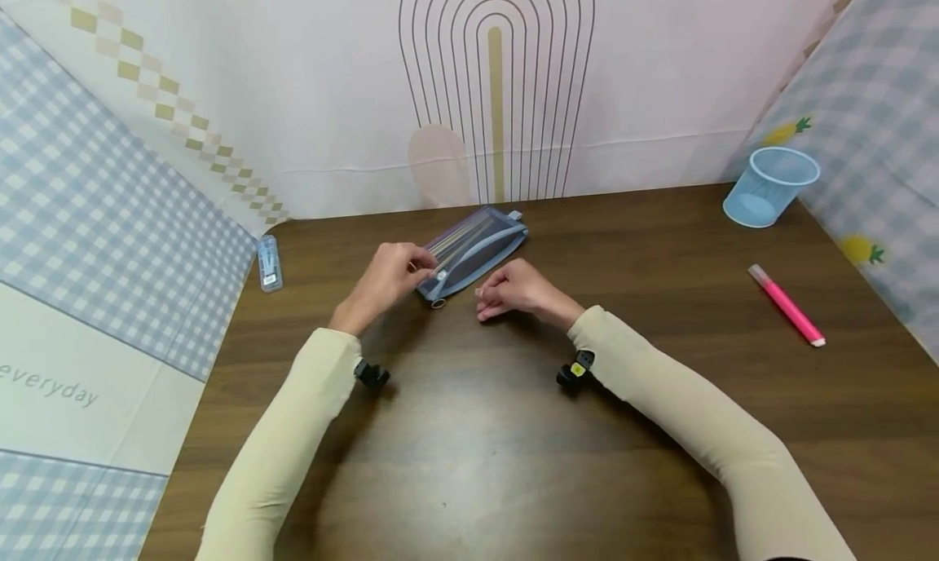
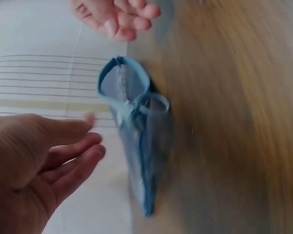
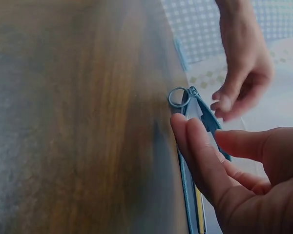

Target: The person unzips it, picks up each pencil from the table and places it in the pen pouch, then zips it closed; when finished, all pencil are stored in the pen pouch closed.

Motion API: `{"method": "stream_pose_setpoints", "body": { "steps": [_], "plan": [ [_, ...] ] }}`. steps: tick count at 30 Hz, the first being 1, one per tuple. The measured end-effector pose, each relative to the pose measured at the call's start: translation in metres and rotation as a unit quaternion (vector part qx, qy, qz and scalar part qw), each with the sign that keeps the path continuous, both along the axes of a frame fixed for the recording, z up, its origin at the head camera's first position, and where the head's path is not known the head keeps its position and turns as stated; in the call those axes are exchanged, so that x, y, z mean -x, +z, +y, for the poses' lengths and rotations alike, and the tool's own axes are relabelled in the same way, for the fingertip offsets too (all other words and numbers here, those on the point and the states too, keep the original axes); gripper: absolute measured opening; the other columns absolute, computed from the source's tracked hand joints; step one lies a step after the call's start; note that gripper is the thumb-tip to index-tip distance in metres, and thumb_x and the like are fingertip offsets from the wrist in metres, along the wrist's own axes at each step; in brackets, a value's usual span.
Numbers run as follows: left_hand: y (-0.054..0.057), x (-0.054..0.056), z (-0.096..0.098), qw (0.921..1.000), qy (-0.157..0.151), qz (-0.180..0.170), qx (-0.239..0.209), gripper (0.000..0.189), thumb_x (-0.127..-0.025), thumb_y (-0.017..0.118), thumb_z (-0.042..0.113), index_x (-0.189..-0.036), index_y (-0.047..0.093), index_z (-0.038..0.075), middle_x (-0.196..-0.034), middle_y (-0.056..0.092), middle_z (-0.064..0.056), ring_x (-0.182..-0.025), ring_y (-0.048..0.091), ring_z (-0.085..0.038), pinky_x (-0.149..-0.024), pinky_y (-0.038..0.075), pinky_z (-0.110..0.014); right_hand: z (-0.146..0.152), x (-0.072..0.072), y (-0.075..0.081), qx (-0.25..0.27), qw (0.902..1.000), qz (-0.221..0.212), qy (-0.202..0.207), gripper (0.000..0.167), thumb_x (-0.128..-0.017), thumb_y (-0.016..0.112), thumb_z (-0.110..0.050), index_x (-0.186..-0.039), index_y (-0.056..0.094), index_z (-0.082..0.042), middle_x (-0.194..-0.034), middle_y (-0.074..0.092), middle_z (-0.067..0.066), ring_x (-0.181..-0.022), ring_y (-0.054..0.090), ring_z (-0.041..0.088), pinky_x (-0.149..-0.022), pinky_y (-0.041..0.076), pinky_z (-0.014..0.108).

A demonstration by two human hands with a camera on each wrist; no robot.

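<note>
A blue see-through zip pouch [image 1: 484,255] lies at the back middle of the table, its zipper parted. Slim sticks, one yellowish, show through the mesh. A ring pull [image 3: 178,97] hangs at the zipper's near end. Over the pouch's left end hovers my left hand [image 1: 392,280], its thumb apart from the fingers and nothing seen between them. My right hand [image 1: 517,289] is just right of the pouch, fingers loosely bent. In the right wrist view its thumb and fingertips [image 3: 198,131] stand apart; nothing held is visible there.
Far right on the table lies a pink highlighter [image 1: 791,307], with a light blue mesh cup [image 1: 766,190] behind it. A small blue packaged item [image 1: 269,263] sits at the left edge. Patterned cloth [image 1: 345,88] hangs along the back and sides.
</note>
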State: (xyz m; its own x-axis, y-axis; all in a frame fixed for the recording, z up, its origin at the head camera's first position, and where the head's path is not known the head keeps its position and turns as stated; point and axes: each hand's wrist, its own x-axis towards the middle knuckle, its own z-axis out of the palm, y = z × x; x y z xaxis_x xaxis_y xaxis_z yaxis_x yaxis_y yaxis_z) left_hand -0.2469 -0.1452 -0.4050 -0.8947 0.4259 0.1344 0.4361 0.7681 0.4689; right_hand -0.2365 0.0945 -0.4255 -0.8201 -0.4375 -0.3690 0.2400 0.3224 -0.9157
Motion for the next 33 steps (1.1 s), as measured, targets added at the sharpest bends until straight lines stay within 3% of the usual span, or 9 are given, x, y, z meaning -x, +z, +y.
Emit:
{"method": "stream_pose_setpoints", "body": {
  "steps": [3,7,11,14,18,21,24,28,33],
  "plan": [
    [0.002,-0.007,-0.008,0.9965,-0.042,0.031,0.065,0.022,-0.085,0.078,0.002,-0.106,0.075,-0.002,-0.105,0.075,-0.016,-0.099,0.071,-0.031,-0.089,0.057,-0.043,0.0,-0.002,-0.001,0.002,0.9999,0.012,0.003,0.025,-0.097,0.063,-0.004,-0.11,0.068,0.017,-0.091,0.076,0.023,-0.071,0.077,0.018,-0.076,0.062,0.034],
    [-0.004,-0.014,-0.003,0.9823,-0.071,0.078,0.155,0.029,-0.083,0.08,0.005,-0.109,0.073,-0.002,-0.109,0.072,-0.016,-0.104,0.067,-0.031,-0.092,0.055,-0.043,-0.002,-0.002,-0.002,0.009,0.9998,0.013,0.01,0.026,-0.097,0.062,-0.003,-0.111,0.067,0.019,-0.09,0.076,0.024,-0.072,0.077,0.019,-0.076,0.062,0.035],
    [-0.016,-0.019,0.006,0.9658,-0.081,0.115,0.218,0.033,-0.086,0.079,0.013,-0.114,0.068,-0.001,-0.109,0.068,-0.016,-0.104,0.064,-0.029,-0.087,0.057,-0.042,-0.002,-0.005,-0.001,-0.004,0.9997,0.013,0.019,0.025,-0.098,0.062,-0.003,-0.11,0.067,0.018,-0.091,0.076,0.024,-0.072,0.077,0.019,-0.077,0.062,0.038],
    [-0.022,-0.021,0.007,0.9587,-0.07,0.141,0.237,0.03,-0.088,0.077,0.013,-0.113,0.067,0.0,-0.106,0.067,-0.015,-0.102,0.063,-0.029,-0.084,0.058,-0.042,-0.004,-0.006,0.0,-0.006,0.9993,0.024,0.03,0.025,-0.097,0.063,-0.003,-0.11,0.067,0.018,-0.092,0.075,0.025,-0.071,0.076,0.017,-0.076,0.062,0.038],
    [-0.022,-0.024,0.002,0.9578,-0.062,0.165,0.227,0.02,-0.088,0.074,0.009,-0.106,0.068,0.001,-0.099,0.067,-0.013,-0.096,0.064,-0.029,-0.08,0.058,-0.042,-0.011,-0.007,0.0,-0.014,0.997,0.058,0.049,0.024,-0.096,0.065,-0.003,-0.108,0.068,0.017,-0.089,0.075,0.023,-0.069,0.074,0.014,-0.073,0.062,0.036],
    [-0.023,-0.024,0.0,0.9622,-0.065,0.176,0.197,0.015,-0.088,0.072,0.008,-0.102,0.07,0.001,-0.097,0.067,-0.013,-0.096,0.064,-0.029,-0.082,0.057,-0.042,-0.015,-0.008,-0.002,-0.042,0.992,0.103,0.06,0.021,-0.095,0.068,-0.005,-0.105,0.072,0.012,-0.087,0.076,0.02,-0.068,0.073,0.013,-0.071,0.062,0.035],
    [-0.022,-0.026,-0.003,0.9682,-0.06,0.185,0.157,0.014,-0.09,0.071,0.007,-0.102,0.073,0.001,-0.099,0.07,-0.012,-0.098,0.065,-0.027,-0.086,0.056,-0.04,-0.021,-0.008,-0.004,-0.086,0.9785,0.176,0.066,0.017,-0.093,0.071,-0.011,-0.102,0.077,0.003,-0.086,0.077,0.015,-0.069,0.071,0.011,-0.068,0.061,0.032],
    [-0.021,-0.03,-0.005,0.9733,-0.052,0.193,0.113,0.018,-0.092,0.071,0.009,-0.107,0.075,0.0,-0.104,0.073,-0.012,-0.101,0.066,-0.026,-0.09,0.056,-0.038,-0.03,-0.009,-0.006,-0.134,0.9515,0.272,0.053,0.015,-0.091,0.076,-0.018,-0.1,0.08,-0.008,-0.087,0.079,0.005,-0.07,0.066,0.007,-0.063,0.053,0.024],
    [-0.02,-0.033,-0.006,0.9748,-0.05,0.194,0.097,0.02,-0.093,0.07,0.009,-0.109,0.076,0.0,-0.107,0.074,-0.012,-0.101,0.067,-0.026,-0.089,0.057,-0.037,-0.038,-0.01,-0.01,-0.13,0.9352,0.329,0.021,0.011,-0.089,0.078,-0.019,-0.096,0.082,-0.012,-0.082,0.078,0.001,-0.066,0.063,0.005,-0.06,0.047,0.02]
  ]
}}
